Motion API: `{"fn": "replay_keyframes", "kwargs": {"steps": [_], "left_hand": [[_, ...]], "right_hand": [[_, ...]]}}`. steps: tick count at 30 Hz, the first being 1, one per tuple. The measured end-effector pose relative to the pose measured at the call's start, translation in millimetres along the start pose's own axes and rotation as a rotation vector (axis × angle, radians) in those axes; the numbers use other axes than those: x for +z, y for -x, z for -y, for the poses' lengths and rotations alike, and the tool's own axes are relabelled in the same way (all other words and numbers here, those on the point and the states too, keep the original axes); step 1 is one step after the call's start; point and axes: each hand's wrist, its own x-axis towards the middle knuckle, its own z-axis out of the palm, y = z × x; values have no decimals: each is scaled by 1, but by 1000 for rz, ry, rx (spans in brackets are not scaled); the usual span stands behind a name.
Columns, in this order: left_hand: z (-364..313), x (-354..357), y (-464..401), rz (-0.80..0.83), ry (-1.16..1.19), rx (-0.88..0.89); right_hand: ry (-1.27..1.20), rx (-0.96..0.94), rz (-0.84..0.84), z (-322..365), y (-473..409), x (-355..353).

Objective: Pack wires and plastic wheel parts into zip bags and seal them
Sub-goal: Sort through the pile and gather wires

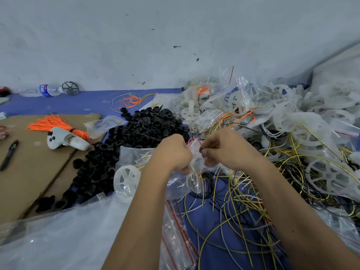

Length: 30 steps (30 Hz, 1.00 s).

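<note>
While a pale grey wall [136, 39] fills the upper half of the view, the blue-covered desk [64, 103] below it carries everything else. Flat brown cardboard sheets [29, 172] lie at the left, with a heap of clear zip bags and translucent white plastic wheels [292, 121] piled at the right. A mound of small black plastic rings [136, 129] sits between them, touching the cardboard. Loose yellow, black and white wires [239, 207] sprawl over the blue cover near the person. Flat clear zip bags with red seal strips [175, 230] lie under the forearms. At the centre, both hands grip a clear zip bag [191, 172] by its crumpled top: the left hand [172, 152] and right hand [226, 151] have fingers curled round the plastic, just beside each other. Wires show inside it. A white spoked wheel [126, 178] lies left of it. An orange bundle of cable ties [52, 124], a white handheld controller [66, 140] and a black pen [8, 154] rest on the cardboard.
</note>
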Motion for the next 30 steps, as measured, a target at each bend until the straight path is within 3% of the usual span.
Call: {"fn": "replay_keyframes", "kwargs": {"steps": [4, 9, 11, 15, 20, 23, 27, 30], "left_hand": [[0, -3, 0, -6, -13, -1], [-2, -8, 1, 25, 154, 29], [-5, -11, 4, 44, 180, 54], [-9, -12, 10, 118, 155, 98], [-15, -19, 14, 47, 190, 162], [-17, -27, 17, 69, 223, 198], [-18, -30, 25, 149, 299, 209], [-21, -26, 27, 210, 386, 223]], "right_hand": [[112, 31, 216, 15, 12, 13], [344, 84, 232, 22, 10, 35], [304, 104, 285, 21, 10, 37], [36, 118, 307, 19, 15, 34], [-916, 342, 224, 22, 9, 39], [-1319, 433, 166, 28, 5, 43], [-1372, 319, 133, 37, 10, 48], [-1122, 205, 202, 39, 21, 52]]}}
